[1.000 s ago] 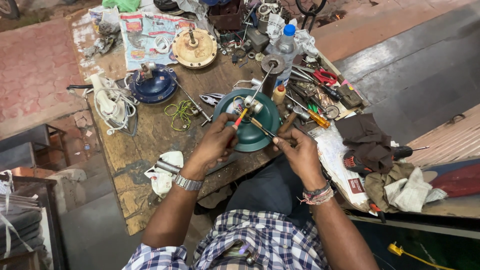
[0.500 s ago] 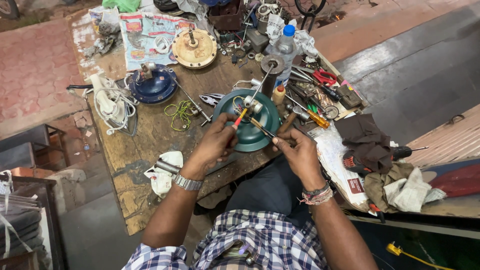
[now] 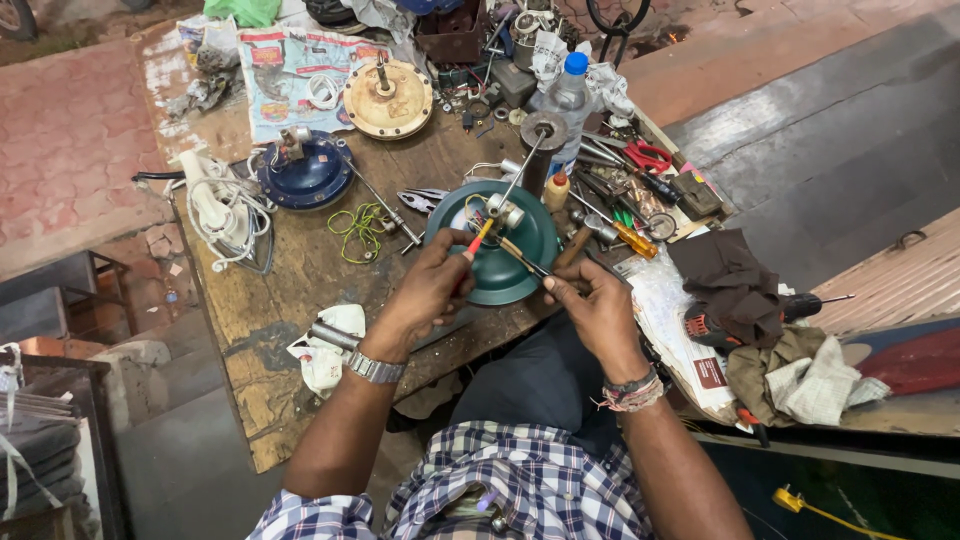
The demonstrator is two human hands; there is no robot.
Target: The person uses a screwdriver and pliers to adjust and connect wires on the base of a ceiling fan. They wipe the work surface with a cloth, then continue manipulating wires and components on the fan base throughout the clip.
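A round dark-green fan motor housing point(image 3: 520, 262) lies on the wooden workbench point(image 3: 300, 290) in front of me, with a metal shaft and wires at its centre. My left hand point(image 3: 430, 290) holds a red-and-yellow handled screwdriver point(image 3: 479, 238) whose tip points at the housing's centre. My right hand point(image 3: 598, 305) grips a thin dark-handled tool point(image 3: 525, 258) laid across the housing toward the same spot. Both hands rest at the housing's near rim.
A blue motor housing point(image 3: 305, 175) and a tan round rotor point(image 3: 387, 98) lie farther back. A white clothes iron with cord point(image 3: 222, 208) sits at left. Pliers, screwdrivers, red cutters point(image 3: 650, 157), a plastic bottle point(image 3: 568, 95), rags and a drill point(image 3: 740, 320) crowd the right side.
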